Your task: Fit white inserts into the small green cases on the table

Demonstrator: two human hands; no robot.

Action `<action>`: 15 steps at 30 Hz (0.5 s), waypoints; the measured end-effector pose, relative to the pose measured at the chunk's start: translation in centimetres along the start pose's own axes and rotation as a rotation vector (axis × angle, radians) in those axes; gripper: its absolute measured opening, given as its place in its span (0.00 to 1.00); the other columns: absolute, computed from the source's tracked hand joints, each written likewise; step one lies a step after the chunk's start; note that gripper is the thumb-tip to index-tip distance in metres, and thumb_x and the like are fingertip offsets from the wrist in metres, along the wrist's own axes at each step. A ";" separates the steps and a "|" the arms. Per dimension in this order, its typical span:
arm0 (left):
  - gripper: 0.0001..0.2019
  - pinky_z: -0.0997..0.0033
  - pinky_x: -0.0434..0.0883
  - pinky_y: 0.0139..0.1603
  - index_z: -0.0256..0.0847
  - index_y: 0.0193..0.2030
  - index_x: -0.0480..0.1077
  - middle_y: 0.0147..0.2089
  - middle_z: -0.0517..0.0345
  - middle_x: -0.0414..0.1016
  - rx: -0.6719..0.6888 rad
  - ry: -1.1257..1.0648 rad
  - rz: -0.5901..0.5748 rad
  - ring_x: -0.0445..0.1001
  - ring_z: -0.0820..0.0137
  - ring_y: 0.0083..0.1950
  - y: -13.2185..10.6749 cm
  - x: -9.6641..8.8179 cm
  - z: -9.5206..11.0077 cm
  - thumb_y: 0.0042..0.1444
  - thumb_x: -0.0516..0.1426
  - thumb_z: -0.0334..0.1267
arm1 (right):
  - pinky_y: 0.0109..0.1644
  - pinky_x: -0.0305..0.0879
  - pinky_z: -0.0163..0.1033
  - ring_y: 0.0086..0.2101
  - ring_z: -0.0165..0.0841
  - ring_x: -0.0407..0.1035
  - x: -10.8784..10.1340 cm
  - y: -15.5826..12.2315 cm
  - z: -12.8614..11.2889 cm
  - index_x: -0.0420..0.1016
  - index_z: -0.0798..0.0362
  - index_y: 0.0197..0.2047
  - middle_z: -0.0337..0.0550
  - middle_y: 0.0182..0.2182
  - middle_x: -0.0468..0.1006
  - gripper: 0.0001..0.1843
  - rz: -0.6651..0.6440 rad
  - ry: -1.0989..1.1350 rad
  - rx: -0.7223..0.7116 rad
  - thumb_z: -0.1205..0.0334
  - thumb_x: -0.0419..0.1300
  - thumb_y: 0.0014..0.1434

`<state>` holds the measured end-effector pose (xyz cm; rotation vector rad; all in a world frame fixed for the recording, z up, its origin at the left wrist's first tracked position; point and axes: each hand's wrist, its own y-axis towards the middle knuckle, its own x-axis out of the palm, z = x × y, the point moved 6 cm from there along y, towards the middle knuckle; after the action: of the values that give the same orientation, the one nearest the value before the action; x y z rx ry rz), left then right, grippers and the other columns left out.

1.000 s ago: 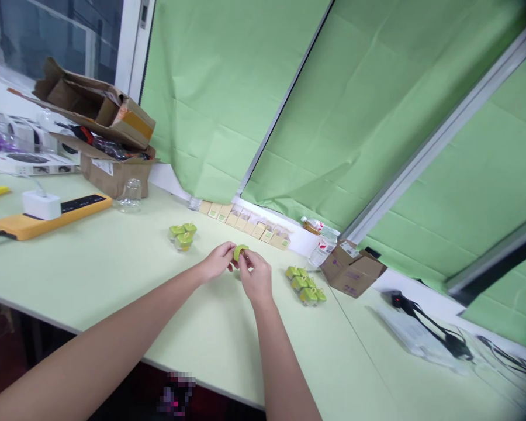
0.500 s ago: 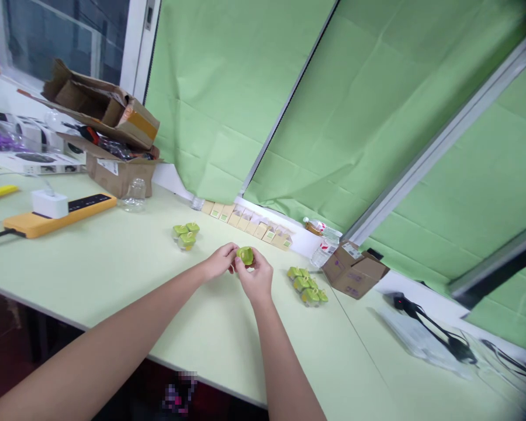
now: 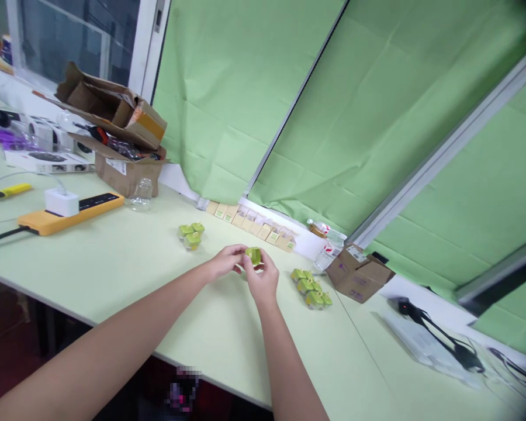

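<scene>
My right hand [image 3: 263, 279] grips a small green cup-like lid [image 3: 253, 255] between thumb and fingers, a little above the table. My left hand [image 3: 228, 261] comes in from the left, its fingertips closed at the lid's near-left edge. Part of the lid is hidden behind the fingers. To the left of my hands stands a cluster of small clear boxes with green tops [image 3: 191, 235]. A longer group of the same green-topped boxes [image 3: 311, 287] sits to the right of my right hand.
Small tan cartons [image 3: 256, 224] line the wall. An orange power strip [image 3: 70, 213], a clear jar [image 3: 141, 196] and open cardboard boxes [image 3: 127, 175] stand at left. Bottles [image 3: 328, 248], another carton [image 3: 359, 275] and a black cable [image 3: 438, 336] on plastic lie right.
The view has shifted slightly, so most things appear a little further right. My left fingers have spread a bit at the lid, while my right hand keeps its hold.
</scene>
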<state>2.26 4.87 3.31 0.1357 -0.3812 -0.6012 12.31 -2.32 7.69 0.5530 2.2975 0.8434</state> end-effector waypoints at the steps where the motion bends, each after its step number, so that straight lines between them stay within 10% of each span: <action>1: 0.15 0.71 0.69 0.34 0.39 0.41 0.72 0.42 0.53 0.74 -0.007 -0.003 0.006 0.74 0.68 0.39 -0.1 0.0 0.0 0.48 0.64 0.41 | 0.36 0.68 0.36 0.36 0.34 0.70 0.0 0.0 0.1 0.74 0.52 0.47 0.44 0.37 0.77 0.17 0.006 0.008 0.011 0.53 0.59 0.57; 15: 0.18 0.67 0.68 0.44 0.37 0.43 0.76 0.45 0.47 0.77 -0.014 -0.220 0.057 0.74 0.66 0.43 0.1 -0.4 -0.8 0.49 0.66 0.46 | 0.37 0.70 0.35 0.42 0.35 0.69 0.8 -0.5 0.9 0.73 0.52 0.53 0.47 0.42 0.72 0.24 0.046 0.169 0.132 0.49 0.61 0.56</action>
<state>2.25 5.18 2.49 0.0448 -0.5915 -0.5639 12.26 -1.77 6.47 0.6155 2.5170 0.7907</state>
